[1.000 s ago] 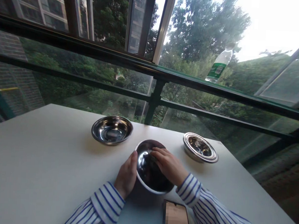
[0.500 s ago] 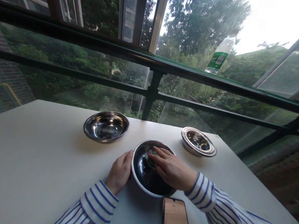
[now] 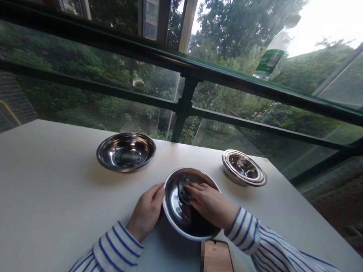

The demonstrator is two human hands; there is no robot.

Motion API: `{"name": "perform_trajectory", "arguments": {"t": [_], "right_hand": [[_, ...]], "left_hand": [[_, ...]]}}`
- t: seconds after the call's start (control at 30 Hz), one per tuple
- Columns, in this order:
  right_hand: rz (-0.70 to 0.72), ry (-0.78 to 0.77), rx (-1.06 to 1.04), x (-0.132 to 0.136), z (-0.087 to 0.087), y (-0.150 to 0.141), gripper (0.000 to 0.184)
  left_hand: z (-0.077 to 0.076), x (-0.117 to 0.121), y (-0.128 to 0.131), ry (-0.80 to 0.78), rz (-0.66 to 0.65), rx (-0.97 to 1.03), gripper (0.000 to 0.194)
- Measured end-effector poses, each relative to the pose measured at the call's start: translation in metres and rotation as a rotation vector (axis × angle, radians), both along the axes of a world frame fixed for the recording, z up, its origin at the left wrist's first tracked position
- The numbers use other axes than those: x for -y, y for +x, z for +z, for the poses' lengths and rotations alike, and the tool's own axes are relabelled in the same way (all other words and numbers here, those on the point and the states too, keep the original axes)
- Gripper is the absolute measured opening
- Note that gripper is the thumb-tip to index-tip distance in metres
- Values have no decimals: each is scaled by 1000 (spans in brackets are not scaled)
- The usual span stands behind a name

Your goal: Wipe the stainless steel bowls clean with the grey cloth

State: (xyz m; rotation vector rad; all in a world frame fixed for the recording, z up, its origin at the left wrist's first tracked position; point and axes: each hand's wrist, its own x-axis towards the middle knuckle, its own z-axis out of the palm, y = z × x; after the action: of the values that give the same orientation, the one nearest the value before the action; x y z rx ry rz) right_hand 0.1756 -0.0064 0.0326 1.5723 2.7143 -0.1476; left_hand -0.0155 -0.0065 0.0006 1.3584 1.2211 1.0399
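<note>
A steel bowl (image 3: 177, 223) stands upright on the white table in front of me. My left hand (image 3: 147, 209) is closed on its left side, thumb along the rim, the other fingers partly hidden behind the wall. Inside the bowl, a dark, wet-looking scouring pad (image 3: 183, 191) lies against the inner surface. The fingers of my right hand (image 3: 211, 203) press and grip its right edge; the thumb is mostly hidden.
A wide steel basin (image 3: 128, 165) sits at the back left of the white table (image 3: 53, 194). Stacked steel bowls (image 3: 243, 175) stand at the back right. A phone (image 3: 219, 261) lies by the near edge. Beyond the railing (image 3: 161, 58), a bottle (image 3: 272, 55) leans.
My right hand has drawn slightly right and down within the bowl, and more of the scouring pad shows. The bowl sits a little further right in view. My left hand keeps its hold.
</note>
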Motion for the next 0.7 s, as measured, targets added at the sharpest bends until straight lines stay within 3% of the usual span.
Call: {"name": "perform_trajectory", "arguments": {"t": [0.27,0.57,0.7], "right_hand": [[37,48,39,-3,-1,-10,36],[350,-31,9,11,8,-29,25],[233,49,52,4,4,-33,24]], "left_hand": [[-4,1,2,68,-4,14,43],[-6,2,1,124,60,-35,41],[-6,1,2,132,55,-15,39]]}}
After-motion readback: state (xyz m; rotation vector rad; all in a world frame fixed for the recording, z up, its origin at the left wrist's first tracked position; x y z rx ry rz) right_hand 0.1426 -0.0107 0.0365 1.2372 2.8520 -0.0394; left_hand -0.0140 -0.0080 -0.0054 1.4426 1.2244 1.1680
